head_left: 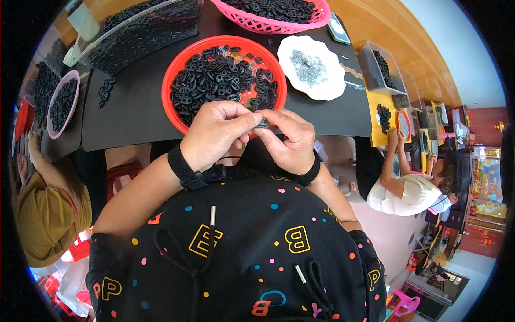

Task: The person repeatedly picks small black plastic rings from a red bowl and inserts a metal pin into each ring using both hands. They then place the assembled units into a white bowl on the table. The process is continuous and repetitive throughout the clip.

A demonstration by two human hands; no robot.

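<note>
Just over the near rim of a red round tray (167, 102), my two hands meet at their fingertips. Between them is a small black plastic piece (263, 123), mostly covered by the fingers. My left hand (214, 134) pinches it with thumb and forefinger, and my right hand (291, 140) grips it from the other side. Many black two-holed plastic pieces (212, 80) lie heaped in the tray. To its right, a white scalloped plate (331, 88) holds a pile of tiny silvery metal parts (307, 67), which look like springs.
A pink basket (252, 24) of black pieces stands at the back, beside a clear bin (142, 40). A few black pieces (106, 92) lie on the dark table (129, 123). People sit at left (51, 209) and right (405, 188), with more bins (378, 67) there.
</note>
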